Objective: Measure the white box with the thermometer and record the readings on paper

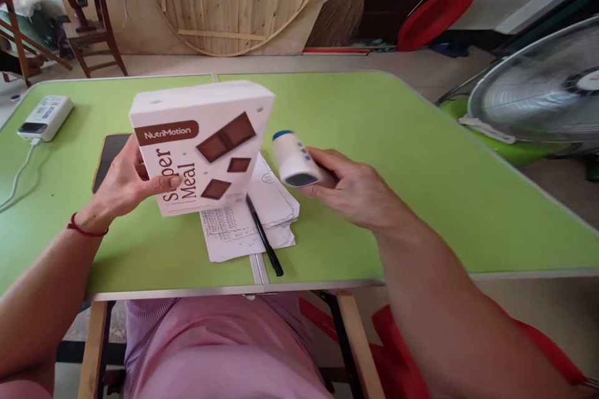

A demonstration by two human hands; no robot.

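I have the white NutriMotion box [219, 165] up above the green table [421, 187], tilted, its printed front with brown chocolate pieces facing my camera. The left hand [126, 179] pinches it at the lower left, thumb pressed on the front and the other fingers mostly hidden from me. Just right of the box, apart from it, I see a white handheld device [292, 157] with a blue end. The right hand [353, 186] has it gripped between thumb and fingers; I cannot tell how firmly. Below the box lie some papers [277, 198] and, across them, a black pen [264, 237] whose lower end reaches past their edge. By the left hand I make out a dark flat object [111, 153], partly covered. Farther left sits a white unit [45, 118] with a cable [19, 176] running from it, and beyond the table's right edge stands a large fan [533, 90]
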